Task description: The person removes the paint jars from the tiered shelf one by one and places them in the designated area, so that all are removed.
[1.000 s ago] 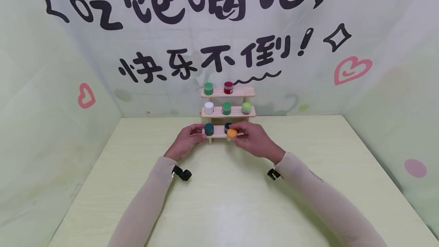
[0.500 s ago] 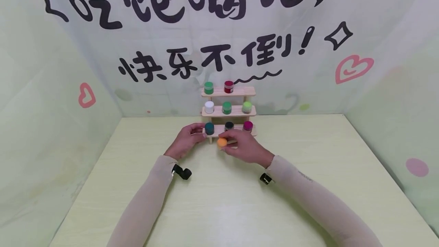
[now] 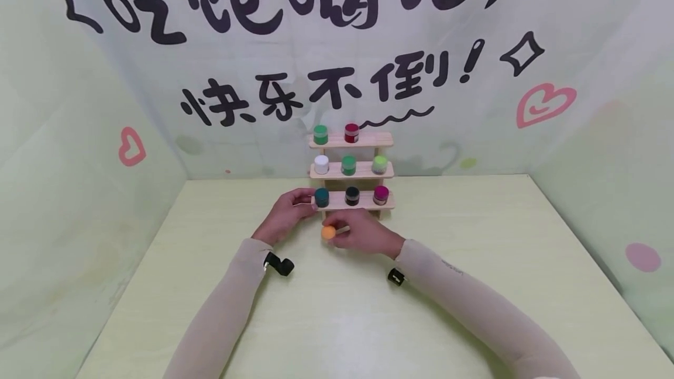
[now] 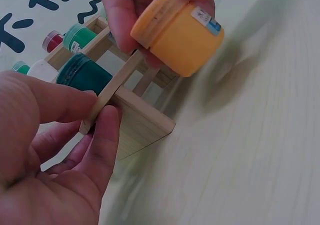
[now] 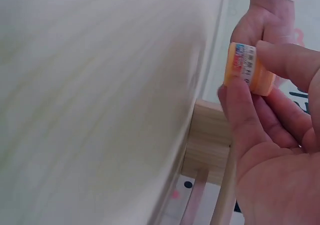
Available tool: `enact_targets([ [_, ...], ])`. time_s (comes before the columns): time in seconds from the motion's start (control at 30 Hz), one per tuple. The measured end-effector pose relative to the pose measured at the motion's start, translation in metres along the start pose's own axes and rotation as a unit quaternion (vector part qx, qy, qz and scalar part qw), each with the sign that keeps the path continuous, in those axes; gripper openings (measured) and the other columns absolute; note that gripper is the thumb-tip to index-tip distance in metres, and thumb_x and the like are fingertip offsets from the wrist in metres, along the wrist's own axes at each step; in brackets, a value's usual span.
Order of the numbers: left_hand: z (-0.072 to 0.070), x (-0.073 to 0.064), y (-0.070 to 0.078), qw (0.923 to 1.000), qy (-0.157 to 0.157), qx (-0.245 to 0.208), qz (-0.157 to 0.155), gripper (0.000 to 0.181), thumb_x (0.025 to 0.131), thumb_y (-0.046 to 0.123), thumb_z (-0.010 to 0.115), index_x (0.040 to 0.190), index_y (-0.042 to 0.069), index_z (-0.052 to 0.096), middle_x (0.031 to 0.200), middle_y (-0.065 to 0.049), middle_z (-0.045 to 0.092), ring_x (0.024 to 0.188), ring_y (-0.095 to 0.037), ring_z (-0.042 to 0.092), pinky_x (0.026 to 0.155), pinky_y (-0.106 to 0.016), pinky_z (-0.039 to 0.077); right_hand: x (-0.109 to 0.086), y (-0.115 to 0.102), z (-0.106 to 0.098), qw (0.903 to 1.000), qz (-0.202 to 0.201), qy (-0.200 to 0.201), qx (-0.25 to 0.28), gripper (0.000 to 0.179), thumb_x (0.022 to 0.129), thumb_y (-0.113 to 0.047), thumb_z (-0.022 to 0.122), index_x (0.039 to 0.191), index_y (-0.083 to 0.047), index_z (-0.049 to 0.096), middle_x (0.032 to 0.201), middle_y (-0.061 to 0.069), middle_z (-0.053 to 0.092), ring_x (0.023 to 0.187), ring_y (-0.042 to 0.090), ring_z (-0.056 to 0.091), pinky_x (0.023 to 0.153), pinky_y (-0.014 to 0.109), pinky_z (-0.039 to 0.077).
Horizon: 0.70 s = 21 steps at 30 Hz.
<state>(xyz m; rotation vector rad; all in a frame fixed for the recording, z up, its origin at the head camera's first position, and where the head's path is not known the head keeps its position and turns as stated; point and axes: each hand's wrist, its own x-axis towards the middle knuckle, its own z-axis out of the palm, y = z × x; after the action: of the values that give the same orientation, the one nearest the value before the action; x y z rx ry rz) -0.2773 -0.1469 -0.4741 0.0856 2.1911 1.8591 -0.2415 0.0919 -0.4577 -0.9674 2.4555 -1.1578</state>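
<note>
My right hand [image 3: 360, 231] pinches an orange paint jar [image 4: 182, 35] in front of the rack's lowest shelf, its lid turned left in the head view. A small printed label shows on the jar in both wrist views. My left hand [image 3: 286, 215] grips the left end of the bottom shelf of the wooden three-tier rack [image 3: 339, 200], thumb and fingers on either side of the board. Right beside those fingers stands a dark teal jar [image 4: 82, 77]. Along the same shelf are a black jar [image 3: 352, 196] and a magenta jar [image 3: 381, 195].
The middle shelf bears a white jar [image 3: 322, 164], a green jar [image 3: 348, 165] and a light green jar [image 3: 379, 164]. On top are another green jar [image 3: 320, 134] and a red jar [image 3: 351, 133]. A printed cloth wall [image 3: 253, 151] rises behind the table [image 3: 337, 314].
My right hand has carried the orange jar left and toward me, away from the bottom shelf, uncovering the black and magenta jars. My left hand stays on the rack.
</note>
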Motion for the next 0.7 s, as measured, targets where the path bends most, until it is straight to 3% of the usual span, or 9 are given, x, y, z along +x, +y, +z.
enact_targets([
  [0.27,0.001,0.002,0.000,0.9998,0.003,-0.020,-0.004,0.043,0.099,0.003,0.068,0.141,0.006,0.062,0.128,-0.013,0.061,0.111,-0.021,0.063,0.097,-0.027,0.062,0.006,-0.001,0.009,0.9997,0.010,-0.022,-0.005,0.028,0.093,-0.009,0.081,0.120,-0.012,0.074,0.113,-0.003,0.075,0.107,0.013,0.072,0.096,0.028,0.063],
  [0.57,0.003,0.002,-0.003,0.9990,0.010,-0.044,-0.004,0.042,0.099,0.000,0.067,0.140,0.006,0.062,0.124,-0.012,0.064,0.111,-0.021,0.064,0.102,-0.033,0.062,0.006,-0.007,0.011,0.9992,0.024,-0.014,-0.028,0.030,0.092,-0.012,0.083,0.121,-0.012,0.075,0.114,-0.003,0.075,0.106,0.013,0.071,0.096,0.029,0.063],
  [0.7,0.003,0.003,-0.004,0.9987,0.009,-0.050,-0.004,0.043,0.099,-0.001,0.067,0.141,0.006,0.062,0.125,-0.012,0.064,0.112,-0.021,0.064,0.103,-0.034,0.062,0.005,-0.006,0.010,0.9995,0.025,-0.016,-0.014,0.030,0.092,-0.010,0.082,0.121,-0.010,0.074,0.115,-0.001,0.076,0.109,0.014,0.072,0.096,0.029,0.063],
])
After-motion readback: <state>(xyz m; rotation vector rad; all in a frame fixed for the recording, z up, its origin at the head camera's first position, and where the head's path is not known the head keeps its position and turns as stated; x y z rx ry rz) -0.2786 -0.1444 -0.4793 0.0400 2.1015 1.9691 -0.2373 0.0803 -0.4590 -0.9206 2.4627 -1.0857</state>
